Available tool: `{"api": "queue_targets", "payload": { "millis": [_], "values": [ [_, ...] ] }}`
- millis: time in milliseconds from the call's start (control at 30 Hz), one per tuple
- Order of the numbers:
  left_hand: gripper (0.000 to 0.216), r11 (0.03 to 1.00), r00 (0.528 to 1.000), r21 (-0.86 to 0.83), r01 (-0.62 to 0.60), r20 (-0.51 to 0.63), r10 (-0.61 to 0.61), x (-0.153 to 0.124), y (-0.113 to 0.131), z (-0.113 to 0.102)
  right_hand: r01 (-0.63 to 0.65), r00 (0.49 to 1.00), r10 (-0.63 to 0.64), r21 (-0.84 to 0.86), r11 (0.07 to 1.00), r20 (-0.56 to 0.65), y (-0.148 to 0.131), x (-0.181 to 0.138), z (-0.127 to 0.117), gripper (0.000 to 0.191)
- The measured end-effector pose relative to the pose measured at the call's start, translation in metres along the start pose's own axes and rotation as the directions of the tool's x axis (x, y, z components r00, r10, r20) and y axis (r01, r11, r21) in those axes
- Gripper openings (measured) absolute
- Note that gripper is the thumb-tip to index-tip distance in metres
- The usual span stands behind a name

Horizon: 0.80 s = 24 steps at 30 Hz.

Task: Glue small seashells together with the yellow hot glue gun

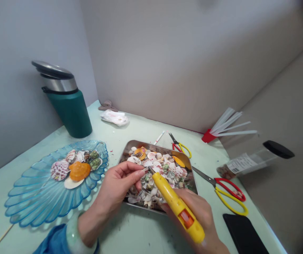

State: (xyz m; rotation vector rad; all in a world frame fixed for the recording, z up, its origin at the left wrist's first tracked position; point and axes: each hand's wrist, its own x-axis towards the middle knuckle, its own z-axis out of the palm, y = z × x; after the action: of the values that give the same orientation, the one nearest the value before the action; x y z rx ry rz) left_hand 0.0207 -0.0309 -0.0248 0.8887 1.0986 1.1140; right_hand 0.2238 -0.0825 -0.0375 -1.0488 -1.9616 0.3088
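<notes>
"Head view: what has the right hand [199, 215] got?"

"A yellow glue gun [176, 204], gripped round its body at the near right. The nozzle points far-left over the near part of a metal tray [130, 145]."

"And the left hand [116, 187]?"

"It comes in from the near left with thumb and fingertips [140, 172] pinched together, right at the nozzle tip. Whatever sits in the pinch is too small to make out."

"What's in the tray?"

"A heap of loose shells [167, 167], white, pink, orange and green, filling it. The tray lies mid-table, just beyond both hands."

"Anything to the left?"

"A blue shell-shaped plate [35, 197], just beside the tray, with a small cluster at its far end and an orange shell [79, 170] in the middle of that. Farther back stands a green flask [70, 111] with a steel lid, and near the far wall lies a crumpled white wrapper [114, 117]."

"To the right?"

"Large red-and-yellow scissors [228, 194] lie just beside the tray's right edge. Small scissors [180, 146] and a white pen [159, 137] lie beyond its far edge. Clear glue sticks [230, 123] fan out of a red holder against the far wall. A clear tube [246, 162] with a black cap lies on its side, and a flat black slab [243, 234] sits at the near right."
</notes>
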Motion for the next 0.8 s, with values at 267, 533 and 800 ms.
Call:
{"api": "queue_targets", "payload": {
  "millis": [267, 533, 800],
  "values": [
    [0.023, 1.000, 1.000, -0.001, -0.011, -0.015, 0.011, 0.0003, -0.0014, 0.0000, 0.004, 1.000, -0.004, -0.006, 1.000, -0.003, -0.0003, 0.0000, 0.0001, 0.013],
    [0.022, 1.000, 1.000, 0.005, -0.001, -0.001, 0.001, -0.0002, -0.0011, -0.0002, -0.009, 1.000, 0.009, -0.004, 1.000, 0.028, -0.0030, 0.0021, -0.0006, 0.012],
    [0.024, 1.000, 1.000, -0.014, 0.019, -0.015, -0.019, -0.0012, 0.0002, 0.0002, 0.007, 1.000, -0.007, -0.034, 0.999, -0.011, -0.0006, 0.0000, -0.0003, 0.010]
  ]
}}
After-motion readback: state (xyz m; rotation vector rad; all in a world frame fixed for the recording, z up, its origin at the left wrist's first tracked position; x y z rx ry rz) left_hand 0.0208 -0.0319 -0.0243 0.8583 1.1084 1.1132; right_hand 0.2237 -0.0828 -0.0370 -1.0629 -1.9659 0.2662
